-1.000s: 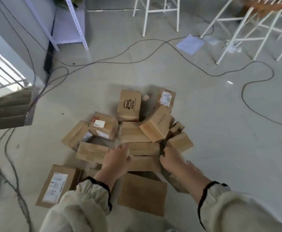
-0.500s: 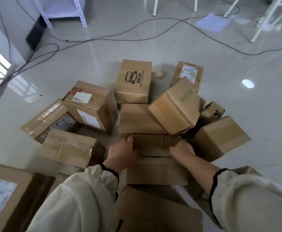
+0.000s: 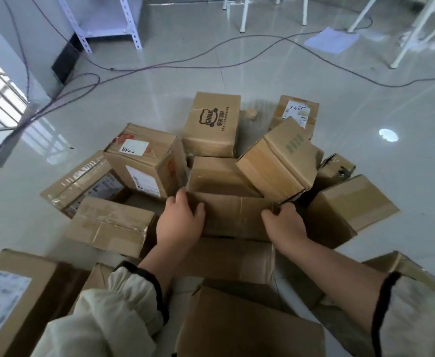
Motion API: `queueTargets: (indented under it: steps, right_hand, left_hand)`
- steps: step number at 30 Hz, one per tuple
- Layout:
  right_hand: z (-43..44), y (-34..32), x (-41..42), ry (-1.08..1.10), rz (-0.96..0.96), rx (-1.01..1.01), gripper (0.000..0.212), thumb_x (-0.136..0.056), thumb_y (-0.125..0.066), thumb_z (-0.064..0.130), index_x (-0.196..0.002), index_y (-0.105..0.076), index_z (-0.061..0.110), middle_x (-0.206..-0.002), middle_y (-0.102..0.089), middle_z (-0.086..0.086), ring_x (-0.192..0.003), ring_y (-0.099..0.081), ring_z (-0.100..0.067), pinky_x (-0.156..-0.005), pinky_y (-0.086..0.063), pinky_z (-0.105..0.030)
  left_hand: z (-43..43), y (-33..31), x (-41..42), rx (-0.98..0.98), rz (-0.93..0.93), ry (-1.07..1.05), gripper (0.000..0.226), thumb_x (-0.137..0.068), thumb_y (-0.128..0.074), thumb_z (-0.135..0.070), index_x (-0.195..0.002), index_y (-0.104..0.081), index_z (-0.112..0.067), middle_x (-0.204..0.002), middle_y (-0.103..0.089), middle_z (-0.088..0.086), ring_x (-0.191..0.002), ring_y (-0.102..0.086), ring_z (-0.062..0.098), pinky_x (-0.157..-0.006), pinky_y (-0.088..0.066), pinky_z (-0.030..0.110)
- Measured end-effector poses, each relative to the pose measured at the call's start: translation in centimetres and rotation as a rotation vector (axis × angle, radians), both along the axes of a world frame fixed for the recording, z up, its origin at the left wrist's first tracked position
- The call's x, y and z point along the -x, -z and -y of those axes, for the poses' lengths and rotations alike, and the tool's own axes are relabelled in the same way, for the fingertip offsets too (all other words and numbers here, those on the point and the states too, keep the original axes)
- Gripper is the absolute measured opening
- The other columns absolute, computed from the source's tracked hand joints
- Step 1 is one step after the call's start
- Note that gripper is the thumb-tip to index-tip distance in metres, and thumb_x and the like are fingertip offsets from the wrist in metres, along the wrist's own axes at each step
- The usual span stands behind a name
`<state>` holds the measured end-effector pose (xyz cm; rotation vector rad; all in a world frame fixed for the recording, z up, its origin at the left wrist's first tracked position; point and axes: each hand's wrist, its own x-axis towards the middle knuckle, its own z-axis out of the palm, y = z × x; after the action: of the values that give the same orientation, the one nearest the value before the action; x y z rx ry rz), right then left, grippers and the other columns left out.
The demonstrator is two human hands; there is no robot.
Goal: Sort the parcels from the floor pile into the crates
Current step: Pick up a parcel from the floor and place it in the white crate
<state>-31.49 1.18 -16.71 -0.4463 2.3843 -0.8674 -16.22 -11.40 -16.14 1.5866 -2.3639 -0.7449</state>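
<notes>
barely started, i'd say: the parcel pile (image 3: 144,161) sits on the floor (image 3: 262,81), no crates in view (can't tell where they are). left hand (image 3: 180,222) & right hand (image 3: 284,225) each curl round an end of the plain cardboard box (image 3: 233,215) mid-pile, w/ a tilted box (image 3: 278,161) leaning over its far right corner.

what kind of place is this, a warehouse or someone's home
Probably a makeshift sorting or work room, not a home: taped cardboard parcels piled on a glossy tiled floor, a metal shelving unit by the wall, and cables trailing loose across it.
</notes>
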Motion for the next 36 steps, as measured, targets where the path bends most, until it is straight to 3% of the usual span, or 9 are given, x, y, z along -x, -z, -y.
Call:
queueTargets:
  steps: [6, 9, 11, 15, 18, 23, 26, 29, 36]
  right_hand:
    - [0.6, -1.1, 0.7, 0.148, -0.016, 0.244, 0.045, -0.095, -0.039, 0.046, -0.109, -0.058, 0.008, -0.111, -0.056, -0.009, -0.092, -0.051, -0.022, -0.08, -0.039, -0.032]
    - [-0.1, -0.7, 0.7, 0.107, 0.002, 0.131, 0.044, -0.095, -0.04, 0.045, -0.118, -0.055, 0.01, -0.103, -0.055, -0.006, -0.083, -0.046, -0.018, -0.07, -0.036, -0.029]
    - [-0.8, -0.4, 0.8, 0.057, 0.002, 0.023, 0.046, -0.094, -0.042, 0.046, -0.12, -0.054, 0.01, -0.095, -0.053, -0.002, -0.079, -0.046, -0.017, -0.064, -0.037, -0.028]
    - [-0.7, -1.4, 1.4, 0.162, 0.131, -0.014, 0.052, -0.091, -0.035, 0.057, -0.105, -0.058, 0.013, -0.095, -0.06, -0.01, -0.085, -0.061, -0.03, -0.082, -0.053, -0.041]
    - [0.2, -2.8, 1.3, 0.172, 0.253, -0.11, 0.075, -0.088, -0.02, 0.069, -0.127, -0.048, 0.011, -0.099, -0.061, -0.015, -0.078, -0.067, -0.035, -0.066, -0.055, -0.035]
    - [0.6, -3.6, 1.9, 0.134, 0.24, -0.082, 0.089, -0.084, -0.022, 0.075, -0.143, -0.034, 0.009, -0.144, -0.039, -0.016, -0.124, -0.044, -0.04, -0.099, -0.043, -0.051]
    - [-0.7, -2.8, 1.8, 0.094, 0.254, -0.031, 0.075, -0.087, -0.031, 0.069, -0.131, -0.047, 0.012, -0.122, -0.053, -0.013, -0.109, -0.051, -0.035, -0.092, -0.045, -0.047]
    - [-2.1, -1.8, 0.8, -0.002, 0.345, -0.14, 0.046, -0.09, -0.042, 0.055, -0.099, -0.053, 0.011, -0.093, -0.058, -0.01, -0.085, -0.057, -0.028, -0.083, -0.051, -0.043]
    - [-2.6, 0.6, -1.4, -0.115, 0.457, -0.284, 0.01, -0.092, -0.05, 0.015, -0.093, -0.057, 0.009, -0.095, -0.06, -0.012, -0.089, -0.06, -0.024, -0.079, -0.054, -0.034]
  left_hand:
    - [-0.8, -0.1, -1.1, 0.043, -0.362, -0.053, 0.027, -0.092, -0.053, -0.038, -0.107, -0.048, -0.016, -0.104, -0.058, 0.004, -0.094, -0.057, 0.02, -0.078, -0.05, 0.034]
    - [-1.1, 0.6, -1.8, -0.008, -0.309, -0.081, 0.027, -0.092, -0.053, -0.04, -0.092, -0.05, -0.013, -0.088, -0.058, 0.004, -0.083, -0.058, 0.021, -0.069, -0.049, 0.035]
    - [-1.2, 0.8, -1.9, -0.043, -0.268, -0.126, 0.031, -0.091, -0.054, -0.043, -0.094, -0.05, -0.012, -0.087, -0.06, 0.003, -0.081, -0.059, 0.02, -0.067, -0.049, 0.035]
    - [-0.3, 0.6, -1.2, -0.11, -0.191, -0.145, 0.048, -0.091, -0.051, -0.047, -0.12, -0.052, -0.009, -0.105, -0.063, 0.008, -0.098, -0.059, 0.027, -0.08, -0.047, 0.035]
    - [0.6, -0.1, -0.4, -0.199, -0.1, -0.086, 0.05, -0.092, -0.046, -0.049, -0.113, -0.062, -0.006, -0.102, -0.064, 0.011, -0.095, -0.059, 0.028, -0.081, -0.048, 0.036]
    - [0.9, -1.3, -1.4, -0.207, -0.205, -0.048, 0.04, -0.088, -0.055, -0.048, -0.094, -0.068, -0.01, -0.084, -0.068, 0.005, -0.086, -0.062, 0.024, -0.078, -0.052, 0.036]
    - [-0.2, -0.5, -3.3, -0.268, -0.356, -0.163, 0.045, -0.084, -0.055, -0.059, -0.084, -0.068, -0.016, -0.08, -0.067, -0.001, -0.08, -0.062, 0.016, -0.074, -0.05, 0.032]
    - [-1.1, 1.1, -4.2, -0.341, -0.264, -0.313, 0.05, -0.084, -0.051, -0.064, -0.075, -0.064, -0.016, -0.073, -0.063, -0.001, -0.071, -0.06, 0.013, -0.058, -0.044, 0.026]
    - [-1.6, 5.8, -2.7, -0.383, 0.05, -0.18, 0.035, -0.084, -0.064, -0.045, -0.098, -0.061, -0.013, -0.081, -0.06, -0.005, -0.073, -0.058, 0.011, -0.06, -0.048, 0.024]
